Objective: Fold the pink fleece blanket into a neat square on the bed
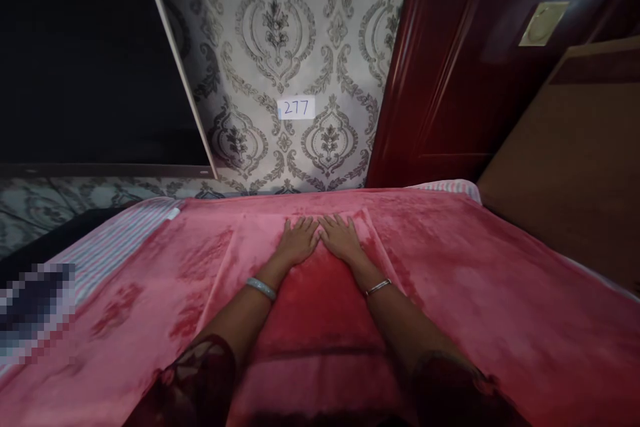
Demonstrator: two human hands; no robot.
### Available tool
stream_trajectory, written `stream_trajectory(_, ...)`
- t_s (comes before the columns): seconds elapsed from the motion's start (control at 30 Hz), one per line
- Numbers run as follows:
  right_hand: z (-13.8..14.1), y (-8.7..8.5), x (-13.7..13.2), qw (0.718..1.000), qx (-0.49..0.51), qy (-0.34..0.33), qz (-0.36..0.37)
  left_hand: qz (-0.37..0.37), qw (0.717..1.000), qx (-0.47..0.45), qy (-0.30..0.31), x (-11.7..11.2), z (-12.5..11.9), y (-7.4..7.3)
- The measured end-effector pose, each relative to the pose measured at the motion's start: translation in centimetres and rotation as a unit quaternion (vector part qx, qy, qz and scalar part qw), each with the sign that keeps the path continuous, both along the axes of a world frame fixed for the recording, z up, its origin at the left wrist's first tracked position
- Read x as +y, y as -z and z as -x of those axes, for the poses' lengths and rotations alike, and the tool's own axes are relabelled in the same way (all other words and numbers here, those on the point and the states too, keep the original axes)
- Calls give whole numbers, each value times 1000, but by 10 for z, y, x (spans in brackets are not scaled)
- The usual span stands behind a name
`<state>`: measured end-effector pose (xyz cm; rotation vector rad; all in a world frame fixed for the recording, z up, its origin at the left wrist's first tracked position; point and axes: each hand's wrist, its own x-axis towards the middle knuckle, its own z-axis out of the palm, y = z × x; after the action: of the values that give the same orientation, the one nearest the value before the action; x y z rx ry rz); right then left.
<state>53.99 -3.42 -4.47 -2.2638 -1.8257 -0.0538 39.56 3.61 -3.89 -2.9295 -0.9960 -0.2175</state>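
Observation:
A pink and red plush blanket (pixel 320 307) lies spread in front of me, with a folded strip running down its middle. Near the far end of that strip, my left hand (pixel 299 240) rests flat with its fingers spread, palm down. Beside it my right hand (pixel 340 237) lies palm down as well, fingers stretched away from me. The two hands almost meet at the thumbs. Neither holds anything. A pale bangle (pixel 261 288) circles the left wrist and a silver bracelet (pixel 379 287) the right.
Striped cloth (pixel 113 247) shows under the blanket at the left. Behind stand a patterned wall (pixel 275 33) with a paper label (pixel 297 107) reading 277, a dark screen (pixel 95 67), a dark red wood panel (pixel 435 67) and a brown board (pixel 575 167) at the right.

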Motion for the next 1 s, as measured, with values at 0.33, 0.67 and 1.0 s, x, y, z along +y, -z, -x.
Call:
stream_trajectory(0.33, 0, -4, -1, 1000, 7, 7, 11, 70, 996, 41, -25, 18, 19, -24)
stream_trajectory(0.67, -4, -1, 1, 999, 32, 3, 10, 86, 959, -37, -267, 78, 119, -12)
stream_trajectory(1.0, -18, -17, -3, 998, 24, 21, 50, 101, 952, -37, -285, 73, 115, -14)
